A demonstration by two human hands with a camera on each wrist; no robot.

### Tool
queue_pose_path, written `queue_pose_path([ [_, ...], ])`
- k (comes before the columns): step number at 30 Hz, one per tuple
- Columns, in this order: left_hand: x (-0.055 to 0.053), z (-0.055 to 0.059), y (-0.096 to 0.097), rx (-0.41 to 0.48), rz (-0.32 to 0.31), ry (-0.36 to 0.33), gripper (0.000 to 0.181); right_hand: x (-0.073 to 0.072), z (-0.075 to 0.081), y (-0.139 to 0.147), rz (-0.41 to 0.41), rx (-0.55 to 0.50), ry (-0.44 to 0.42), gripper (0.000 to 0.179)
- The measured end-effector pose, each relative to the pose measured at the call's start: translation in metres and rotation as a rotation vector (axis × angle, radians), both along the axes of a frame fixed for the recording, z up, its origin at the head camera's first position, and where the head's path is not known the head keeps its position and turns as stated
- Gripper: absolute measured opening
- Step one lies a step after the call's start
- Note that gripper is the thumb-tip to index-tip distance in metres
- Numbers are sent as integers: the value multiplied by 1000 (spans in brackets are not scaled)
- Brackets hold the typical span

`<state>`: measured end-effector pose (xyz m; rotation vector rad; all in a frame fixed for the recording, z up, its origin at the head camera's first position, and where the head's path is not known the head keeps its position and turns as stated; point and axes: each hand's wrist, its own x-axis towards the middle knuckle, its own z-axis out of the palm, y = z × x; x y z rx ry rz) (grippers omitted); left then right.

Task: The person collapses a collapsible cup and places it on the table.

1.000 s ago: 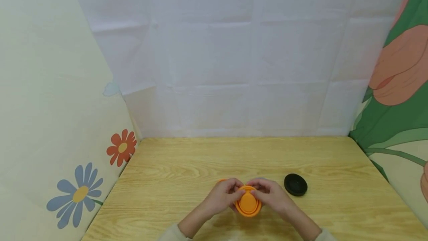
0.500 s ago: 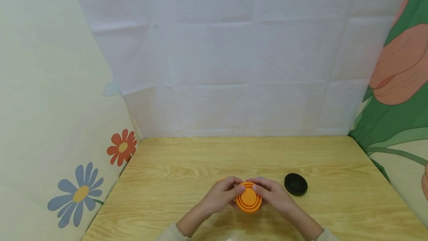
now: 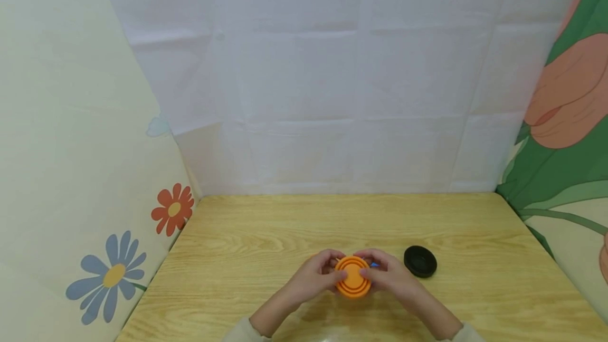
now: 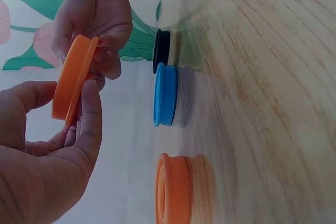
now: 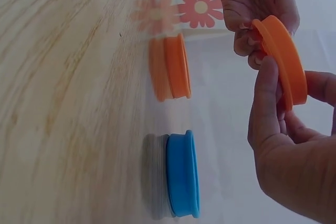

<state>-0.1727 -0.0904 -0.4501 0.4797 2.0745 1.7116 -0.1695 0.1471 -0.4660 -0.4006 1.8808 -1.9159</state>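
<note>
Both hands hold an orange collapsible cup, folded flat, above the table in the head view. Its concentric rings face up toward the head camera. The left hand pinches one side, thumb on the ringed face and fingers behind the rim. On the opposite side, the right hand grips it likewise. The left wrist view shows the held cup edge-on, off the tabletop. Below it on the table stand a blue flattened cup and a second orange one, which the hands mostly hide from the head camera.
A black flattened cup lies on the wooden table, right of the right hand. A white cloth hangs behind the table's far edge. Flower-printed cloths flank the table at left and right.
The orange cup has shifted slightly away from the body and turned its ringed face more toward the head camera. Both thumbs have moved from near its rim inward over the rings.
</note>
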Motion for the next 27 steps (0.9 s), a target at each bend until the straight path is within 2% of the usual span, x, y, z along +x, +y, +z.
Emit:
queue_pose_path([
  [8, 1, 1, -6, 0, -7, 24, 41, -1, 1, -4, -48, 29, -2, 50],
  [14, 2, 6, -10, -40, 29, 154, 36, -2, 4, -3, -70, 14, -4, 48],
  [18, 0, 6, -11, -41, 54, 228, 34, -4, 8, -1, -101, 6, -39, 51],
  [22, -2, 3, -10, -12, 63, 351, 32, -7, 9, 1, -120, -8, -101, 53],
  [24, -3, 1, -10, -5, 61, 446, 29, -8, 9, 2, -116, -23, -136, 51],
  [27, -3, -3, -9, -15, 62, 637, 28, -9, 8, 4, -88, -71, -175, 46],
])
